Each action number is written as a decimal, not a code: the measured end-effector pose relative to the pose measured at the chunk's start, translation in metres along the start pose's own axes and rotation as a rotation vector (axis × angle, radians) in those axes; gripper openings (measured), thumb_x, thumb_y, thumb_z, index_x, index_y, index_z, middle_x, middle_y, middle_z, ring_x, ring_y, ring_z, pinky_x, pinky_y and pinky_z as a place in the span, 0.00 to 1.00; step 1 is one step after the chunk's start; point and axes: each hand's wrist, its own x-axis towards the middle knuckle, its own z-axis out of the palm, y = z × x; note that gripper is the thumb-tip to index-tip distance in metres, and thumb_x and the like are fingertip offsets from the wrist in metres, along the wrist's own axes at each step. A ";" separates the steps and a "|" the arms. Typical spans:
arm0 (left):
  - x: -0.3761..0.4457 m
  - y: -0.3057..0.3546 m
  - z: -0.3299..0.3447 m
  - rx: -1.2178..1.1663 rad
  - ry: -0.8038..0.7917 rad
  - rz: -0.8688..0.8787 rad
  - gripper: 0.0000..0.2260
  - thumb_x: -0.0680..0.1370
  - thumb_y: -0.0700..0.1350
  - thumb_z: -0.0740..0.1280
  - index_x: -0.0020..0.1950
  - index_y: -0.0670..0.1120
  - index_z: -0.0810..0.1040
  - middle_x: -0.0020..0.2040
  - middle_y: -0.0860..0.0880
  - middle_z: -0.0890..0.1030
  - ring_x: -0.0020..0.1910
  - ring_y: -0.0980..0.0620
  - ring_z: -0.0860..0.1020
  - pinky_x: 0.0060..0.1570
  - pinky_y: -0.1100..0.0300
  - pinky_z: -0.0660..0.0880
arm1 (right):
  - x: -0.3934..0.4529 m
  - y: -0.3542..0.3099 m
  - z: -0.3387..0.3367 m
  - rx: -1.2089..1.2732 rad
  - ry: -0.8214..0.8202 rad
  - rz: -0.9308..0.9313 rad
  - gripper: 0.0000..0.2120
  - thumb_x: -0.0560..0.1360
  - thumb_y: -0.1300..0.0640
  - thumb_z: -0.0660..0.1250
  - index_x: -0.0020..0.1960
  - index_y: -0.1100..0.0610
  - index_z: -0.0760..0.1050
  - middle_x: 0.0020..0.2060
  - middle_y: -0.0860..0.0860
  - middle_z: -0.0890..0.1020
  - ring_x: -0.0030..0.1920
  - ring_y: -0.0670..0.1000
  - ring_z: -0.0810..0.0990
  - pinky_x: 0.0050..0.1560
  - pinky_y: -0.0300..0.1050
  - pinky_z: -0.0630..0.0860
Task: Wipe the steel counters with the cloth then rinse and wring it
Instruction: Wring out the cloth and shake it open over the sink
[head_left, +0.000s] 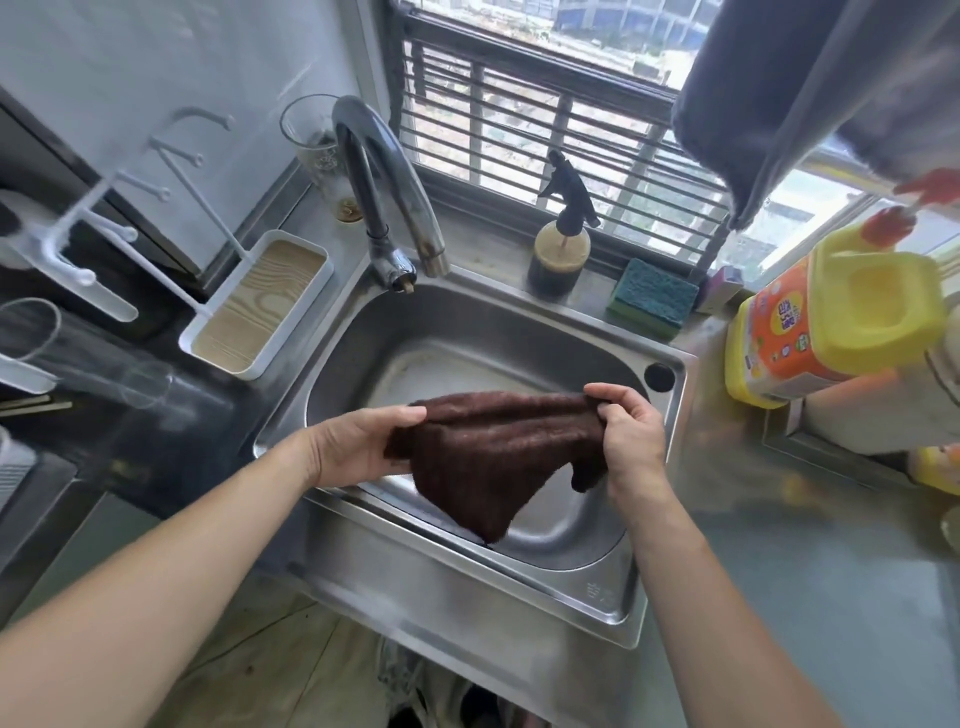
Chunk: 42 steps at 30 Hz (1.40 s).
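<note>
Currently both hands on the cloth (493, 447), held over the sink (670, 415). Left hand (358, 447) gripping the left edge, thumb on top, fingers under. Right hand (628, 431) pinching the upper right corner, fingers curled round a bunched fold. Cloth stretched between the two, upper edge taut-ish, lower part hanging in a point toward the near side of the basin, apparently clear of the bottom.

Looks spread out, not twisted, so no wringing in hand right now. Tap (384, 171) above the far left corner of the basin, no stream visible from the spout. Cannot tell wet from dry on the cloth, too dark and fuzzy.

Counter (779, 597) on the right partly blurred, so wiped or not is unreadable. Judging by position over the basin: wipe step probably done or not started, rinse/wring stage most likely. Left to do, as far as visible: water on, rinse, twist out.

Around the rim: sponge (654, 299) and spray bottle (561, 249) on the far ledge, yellow jug (831, 322) right, white tray (260, 306) left.
</note>
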 end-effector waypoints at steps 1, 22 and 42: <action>0.000 0.001 -0.002 0.017 0.042 -0.007 0.21 0.79 0.46 0.66 0.73 0.45 0.74 0.66 0.42 0.79 0.62 0.46 0.78 0.64 0.52 0.75 | 0.000 0.000 0.000 0.007 0.016 -0.001 0.16 0.80 0.67 0.59 0.45 0.53 0.83 0.37 0.51 0.79 0.23 0.45 0.72 0.21 0.39 0.70; 0.011 0.045 -0.021 1.439 0.671 0.234 0.06 0.71 0.54 0.71 0.37 0.53 0.82 0.47 0.50 0.80 0.53 0.49 0.78 0.52 0.56 0.73 | 0.002 -0.012 0.005 -0.872 -0.226 -0.467 0.05 0.72 0.54 0.71 0.40 0.55 0.82 0.47 0.49 0.82 0.48 0.49 0.78 0.53 0.40 0.73; 0.049 0.034 0.035 0.563 0.433 0.351 0.05 0.73 0.47 0.70 0.43 0.45 0.82 0.37 0.50 0.81 0.39 0.52 0.78 0.45 0.53 0.76 | -0.026 -0.008 0.069 -0.447 -0.173 -0.192 0.06 0.74 0.57 0.69 0.51 0.52 0.80 0.45 0.46 0.84 0.48 0.45 0.83 0.55 0.44 0.77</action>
